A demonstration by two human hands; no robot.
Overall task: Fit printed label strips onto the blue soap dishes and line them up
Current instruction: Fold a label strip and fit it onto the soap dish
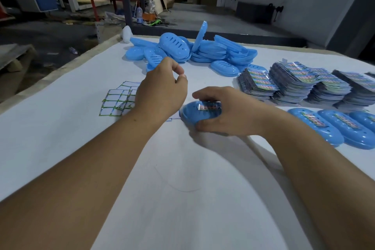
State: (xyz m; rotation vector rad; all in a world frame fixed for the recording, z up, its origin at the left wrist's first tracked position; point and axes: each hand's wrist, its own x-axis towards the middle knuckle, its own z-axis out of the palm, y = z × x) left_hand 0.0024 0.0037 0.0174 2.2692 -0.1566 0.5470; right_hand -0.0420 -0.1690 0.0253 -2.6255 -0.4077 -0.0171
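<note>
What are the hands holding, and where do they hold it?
The right hand holds a blue soap dish by its right end, thumb on the near side, fingers over the label strip. The left hand holds nothing.

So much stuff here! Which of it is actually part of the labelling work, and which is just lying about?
Part of the job:
- soap dish gripped by the right hand
- left hand, holding nothing
- label stacks
- labelled dishes in a row
- unlabelled dish pile

Just lying about:
- white cards
- white object at the table corner
- floor clutter
</note>
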